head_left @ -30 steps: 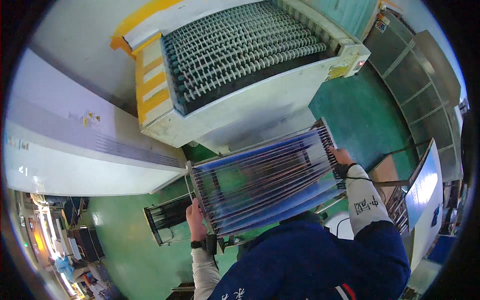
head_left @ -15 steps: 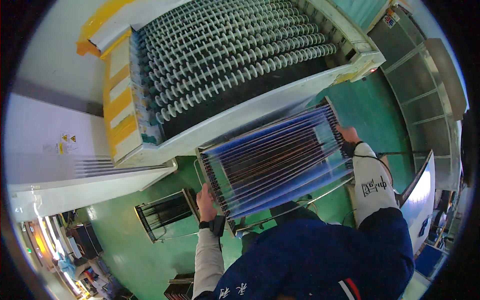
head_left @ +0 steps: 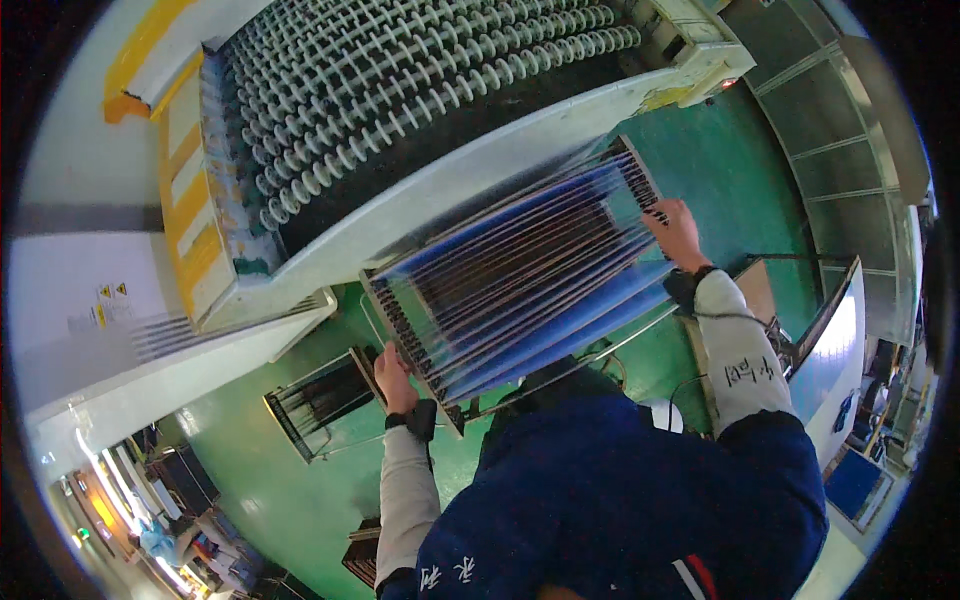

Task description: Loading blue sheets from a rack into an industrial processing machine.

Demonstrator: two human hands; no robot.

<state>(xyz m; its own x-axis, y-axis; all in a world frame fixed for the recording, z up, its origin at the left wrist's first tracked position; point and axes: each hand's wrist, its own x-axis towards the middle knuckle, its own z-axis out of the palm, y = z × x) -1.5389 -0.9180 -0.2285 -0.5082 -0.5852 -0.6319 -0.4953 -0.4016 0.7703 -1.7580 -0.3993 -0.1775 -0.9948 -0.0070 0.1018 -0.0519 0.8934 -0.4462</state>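
Observation:
Before me a tilted rack [head_left: 448, 402] with slotted side rails carries several thin, blue-bordered panels [head_left: 535, 240] in a row. My left hand [head_left: 395, 380] is closed round the outer side of the left rail, thumb upward. At the right rail [head_left: 634, 172], my right hand [head_left: 675, 235] has curled fingers, with the tips at the slots and panel edges. What exactly those fingertips pinch is too small to tell. The nearest panels fan apart toward me.
A machine with rows of white disc rollers [head_left: 450, 90] stands just beyond the rack. On the green floor [head_left: 250, 500] at left is a smaller dark rack [head_left: 318, 405]. A stack of dark pieces [head_left: 365, 550] lies below it. A board with a pale face [head_left: 830, 350] leans at right.
My right hand has shifted inward onto the slotted rail, fingers more curled. The near panels now spread further apart. My left hand stays on the left rail. The whole view has shifted.

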